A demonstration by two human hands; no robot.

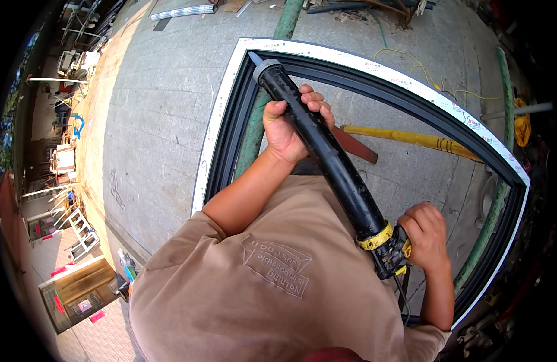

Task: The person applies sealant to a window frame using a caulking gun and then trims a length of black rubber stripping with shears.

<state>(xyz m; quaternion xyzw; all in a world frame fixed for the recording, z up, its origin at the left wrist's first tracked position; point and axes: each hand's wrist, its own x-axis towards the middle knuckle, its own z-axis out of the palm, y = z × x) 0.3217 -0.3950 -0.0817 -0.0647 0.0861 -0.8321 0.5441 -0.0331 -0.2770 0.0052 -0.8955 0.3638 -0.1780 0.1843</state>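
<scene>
A long black caulking gun (335, 166) lies slantwise across my front, with a yellow collar at its rear end. My left hand (284, 133) is wrapped round the upper part of its barrel. At the rear grip, my right hand (426, 235) has its fingers closed round the handle; the trigger is mostly hidden. The grey nozzle (255, 58) points into the upper left corner of a dark window frame (230, 130), and whether its tip touches I cannot tell. Printed white film (405, 80) covers the frame's outer faces.
Green pipes (490, 235) run beneath the frame, and a yellow pole (414, 139) shows through its opening. A yellow hose (420, 67) curls beyond it. A silvery roll (183, 12) lies on the far paving. To the left stand a white stepladder (82, 235) and a wooden cabinet (85, 289).
</scene>
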